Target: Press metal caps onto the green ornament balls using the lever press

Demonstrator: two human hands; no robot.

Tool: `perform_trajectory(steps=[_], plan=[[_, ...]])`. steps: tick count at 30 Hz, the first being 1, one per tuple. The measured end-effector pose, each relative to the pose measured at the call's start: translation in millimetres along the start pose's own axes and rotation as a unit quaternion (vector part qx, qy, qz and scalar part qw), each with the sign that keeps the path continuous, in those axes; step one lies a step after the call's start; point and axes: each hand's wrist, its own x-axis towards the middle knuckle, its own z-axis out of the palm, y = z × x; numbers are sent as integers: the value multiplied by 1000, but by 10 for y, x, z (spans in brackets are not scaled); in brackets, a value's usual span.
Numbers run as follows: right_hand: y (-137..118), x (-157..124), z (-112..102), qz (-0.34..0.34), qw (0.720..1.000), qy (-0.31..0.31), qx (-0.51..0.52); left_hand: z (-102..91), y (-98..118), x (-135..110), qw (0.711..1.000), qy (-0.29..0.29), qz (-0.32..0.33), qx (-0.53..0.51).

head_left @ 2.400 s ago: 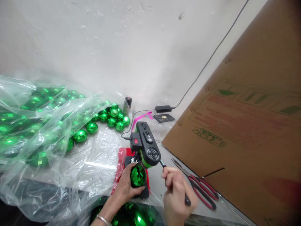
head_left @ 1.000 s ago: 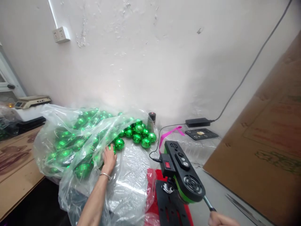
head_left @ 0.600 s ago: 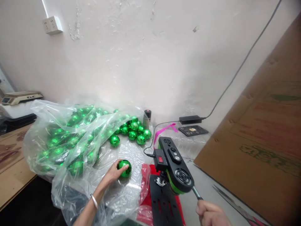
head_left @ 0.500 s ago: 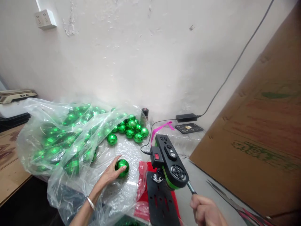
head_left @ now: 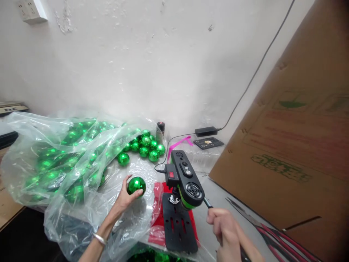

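My left hand (head_left: 125, 198) is closed round a shiny green faceted ball ornament (head_left: 136, 186), thumb on its near side and fingers at its far left. The ball is over clear plastic sheeting, left of a black device (head_left: 188, 178) with round grilles and a red switch. My right hand (head_left: 225, 231) is wrapped round a slim metal rod (head_left: 207, 202), whose far end is hidden behind the device. Below the device, a slotted black base plate (head_left: 180, 227) rests on red material (head_left: 157, 214).
Many green balls (head_left: 144, 151) lie by and under a clear plastic bag (head_left: 89, 163). A large cardboard box (head_left: 286, 138) leans at the right, with pointed metal blades (head_left: 242, 211) beside it. A black adapter (head_left: 208, 131), phone (head_left: 208, 143) and small dark cylinder (head_left: 160, 126) are near the wall.
The view has swung slightly right. My left hand has brought the green ball slightly up off the sheeting and turned it. My right hand still grips the rod.
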Motion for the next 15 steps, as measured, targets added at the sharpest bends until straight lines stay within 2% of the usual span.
perform_trajectory(steps=[3,5,9,12,15], plan=[[19,126,-40,-62,997,-55,-2,211,154,-181,992,-20,-5,-124],[25,185,-59,-98,992,-78,4,357,248,-306,985,-34,-10,-170],[-1,232,-55,-133,987,-93,-2,559,344,-456,980,-45,-24,-193],[-39,237,-33,-153,984,-92,1,624,350,-496,978,-59,-30,-197],[-63,237,-22,-142,986,-92,-1,662,345,-536,976,-56,-35,-206]])
